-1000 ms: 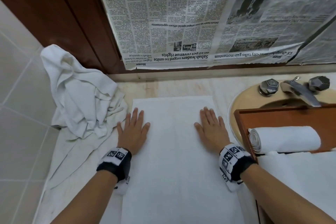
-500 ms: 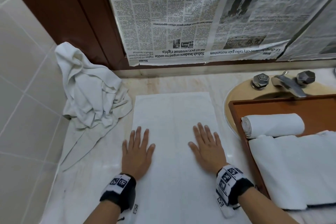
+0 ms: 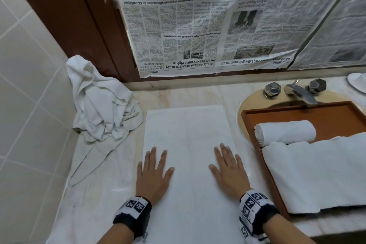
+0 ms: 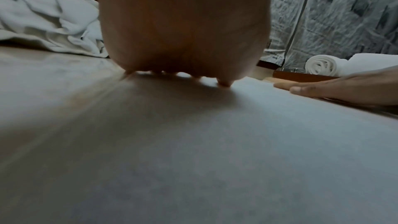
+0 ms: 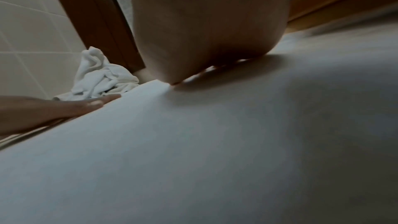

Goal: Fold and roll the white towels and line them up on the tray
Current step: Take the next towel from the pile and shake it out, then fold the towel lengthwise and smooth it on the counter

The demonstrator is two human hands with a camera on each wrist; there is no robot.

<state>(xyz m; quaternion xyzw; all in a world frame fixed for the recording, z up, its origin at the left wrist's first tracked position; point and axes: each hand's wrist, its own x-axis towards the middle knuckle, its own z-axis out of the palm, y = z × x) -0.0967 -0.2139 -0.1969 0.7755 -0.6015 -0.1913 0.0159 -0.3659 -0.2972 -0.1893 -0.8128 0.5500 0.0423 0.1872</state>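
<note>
A long white towel [image 3: 188, 130] lies folded flat on the marble counter, running toward me. My left hand [image 3: 153, 172] presses flat on its left side and my right hand [image 3: 229, 170] presses flat on its right side, fingers straight. On the wooden tray [image 3: 336, 113] at the right lies one rolled towel [image 3: 285, 131], with a flat folded towel [image 3: 320, 172] draped over the tray's near part. The left wrist view shows my palm [image 4: 183, 23] on the towel [image 4: 215, 142] and the roll [image 4: 320, 65] beyond. In the right wrist view my palm [image 5: 208, 23] rests on the towel [image 5: 193, 142].
A heap of crumpled white towels [image 3: 101, 103] sits in the back left corner against the tiled wall. The tray rests over a beige sink [image 3: 249, 103] with a metal tap [image 3: 297, 91]. Newspaper [image 3: 217, 25] covers the wall behind.
Both flat hands have slid along the towel toward me, from its middle to its near part. The towel stays flat.
</note>
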